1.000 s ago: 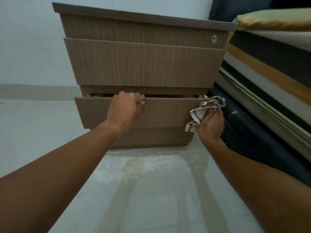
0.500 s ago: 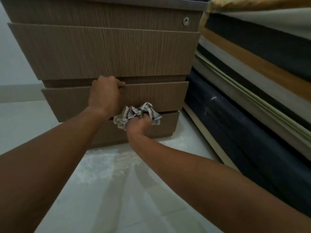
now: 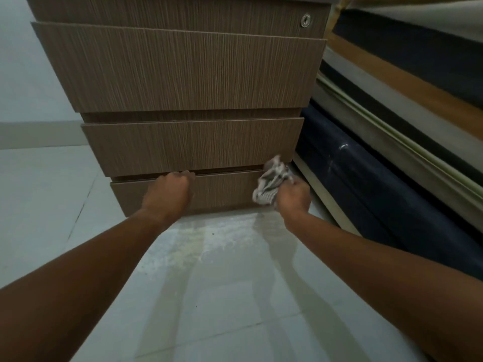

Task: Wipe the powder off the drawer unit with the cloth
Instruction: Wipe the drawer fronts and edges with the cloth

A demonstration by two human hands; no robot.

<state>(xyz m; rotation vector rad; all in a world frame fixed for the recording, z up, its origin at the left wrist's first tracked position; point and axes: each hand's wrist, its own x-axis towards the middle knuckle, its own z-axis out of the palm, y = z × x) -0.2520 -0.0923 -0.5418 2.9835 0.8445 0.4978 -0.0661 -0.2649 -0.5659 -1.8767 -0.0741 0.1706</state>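
Observation:
A brown wood-grain drawer unit (image 3: 183,69) stands on the floor in front of me, with several drawer fronts. My left hand (image 3: 167,194) curls its fingers over the top edge of the lowest drawer (image 3: 222,189), which sits slightly pulled out. At that drawer's right end my right hand (image 3: 292,199) is closed on a bunched checked cloth (image 3: 271,181), and the cloth presses against the drawer's top corner. White powder (image 3: 217,231) lies scattered on the floor just below the unit.
Stacked mattresses (image 3: 407,108) in dark blue, tan and cream run along the right, close beside the unit. A round metal lock (image 3: 305,20) sits on the top drawer front. Pale floor tiles (image 3: 47,194) stretch to the left, up to a light wall.
My left hand dropped from the middle drawer's top edge to the lowest drawer's. My right hand carried the cloth from the middle of the front to the lowest drawer's right end. The middle drawer now sits closed.

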